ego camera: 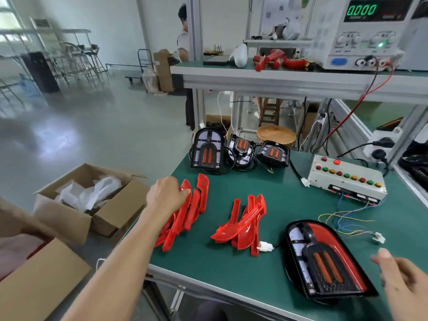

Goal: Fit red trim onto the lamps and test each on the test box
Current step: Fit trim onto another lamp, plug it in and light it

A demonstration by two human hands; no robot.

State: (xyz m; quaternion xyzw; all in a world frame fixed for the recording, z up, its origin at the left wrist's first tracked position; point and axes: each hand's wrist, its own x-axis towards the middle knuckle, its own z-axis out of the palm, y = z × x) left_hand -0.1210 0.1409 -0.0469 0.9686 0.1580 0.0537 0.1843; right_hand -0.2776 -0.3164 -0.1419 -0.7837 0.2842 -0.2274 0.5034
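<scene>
On the green table lie two piles of red trim pieces, the left pile and the right pile. My left hand rests on top of the left pile with its fingers closed on one red trim piece. A black lamp with a red trim along its right edge lies near the front, its white connector loose beside it. My right hand hovers just right of that lamp, fingers apart and holding nothing. Three more lamps stand at the table's far edge. The grey test box with coloured buttons sits at the right.
A power supply reading 0.000 stands on the upper shelf, with red and black leads hanging down. Loose coloured wires run from the test box. Open cardboard boxes sit on the floor left of the table. A person stands far behind.
</scene>
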